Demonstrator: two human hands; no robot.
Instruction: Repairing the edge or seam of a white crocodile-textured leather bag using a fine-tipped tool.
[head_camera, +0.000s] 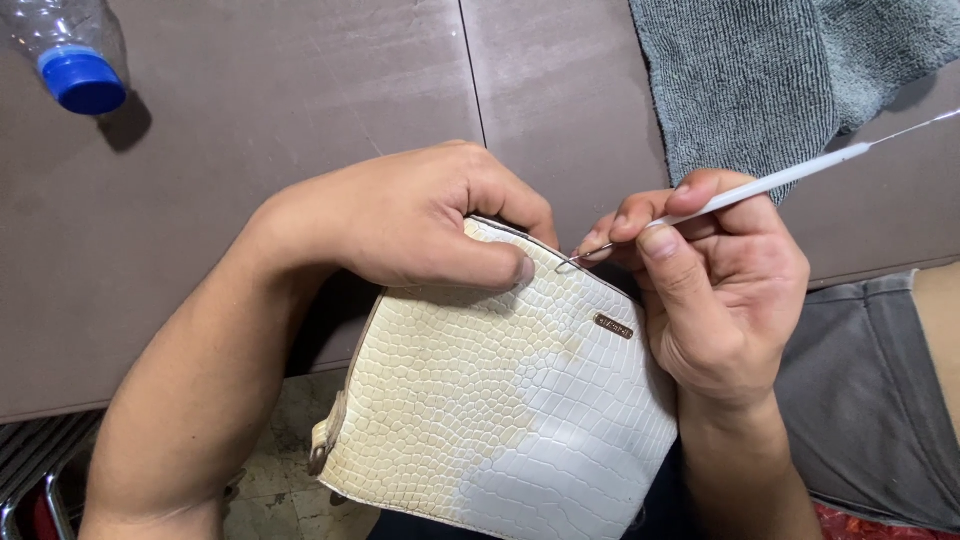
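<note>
Touching bag (500, 410) rim, hook tool (760, 185) in right grip (715, 290).

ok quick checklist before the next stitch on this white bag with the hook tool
1. Left hand grips the top edge of the bag: ok.
2. Right hand pinches the thin white hook tool between thumb and fingers: ok.
3. Metal tip sits at the bag's top seam: ok.
4. Left thumb lies very close to the tip: not ok.
5. Thread on the hook: cannot tell.
6. Bag supported from below: cannot tell; it hangs past the table edge, over the lap.
</note>
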